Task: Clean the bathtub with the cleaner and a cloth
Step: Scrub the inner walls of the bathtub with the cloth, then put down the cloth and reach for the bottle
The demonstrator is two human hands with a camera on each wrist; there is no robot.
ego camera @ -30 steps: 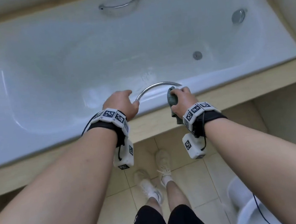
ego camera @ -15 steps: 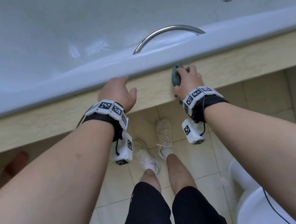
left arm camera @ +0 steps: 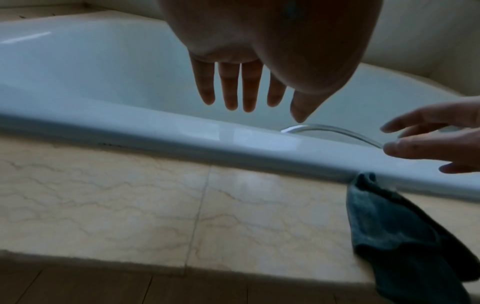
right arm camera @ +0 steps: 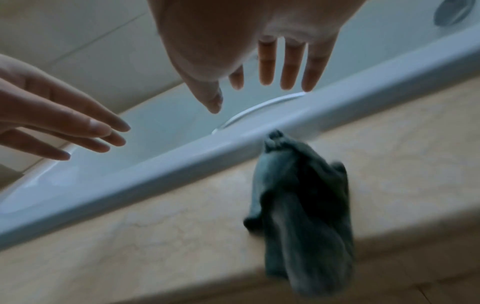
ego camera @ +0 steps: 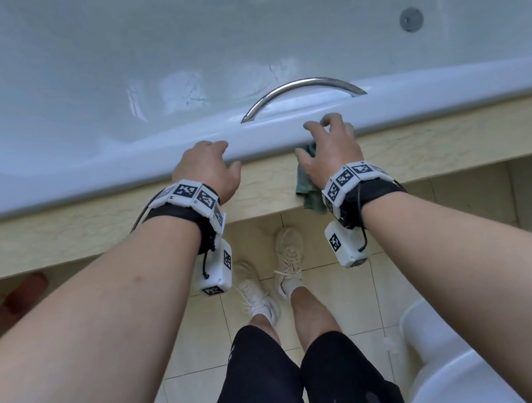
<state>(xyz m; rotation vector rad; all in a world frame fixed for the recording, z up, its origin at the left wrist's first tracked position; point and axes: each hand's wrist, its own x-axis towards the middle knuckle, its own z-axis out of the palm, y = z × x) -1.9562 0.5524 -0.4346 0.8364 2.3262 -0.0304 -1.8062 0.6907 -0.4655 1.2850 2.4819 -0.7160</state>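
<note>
The cloth [ego camera: 310,192] is lying on the beige stone ledge [ego camera: 59,235] against the bathtub [ego camera: 74,91] rim, its lower end hanging over the ledge's front edge. The right hand [ego camera: 330,150] is hovering just above it, fingers [right arm camera: 288,65] spread and loosely straight, holding nothing. The left hand [ego camera: 208,168] is hovering near the rim to the left, fingers [left arm camera: 228,86] straight, also empty. Judgement: the wiping step appears to be pausing or ending, with the cloth set down. No cleaner is showing in any view; the next move calls for either fetching it or re-gripping the cloth. The chrome grab handle [ego camera: 303,93] is standing on the rim just beyond the right hand and may obstruct a wipe. A toilet [ego camera: 466,371] is crowding the floor [ego camera: 257,246] at the right.
</note>
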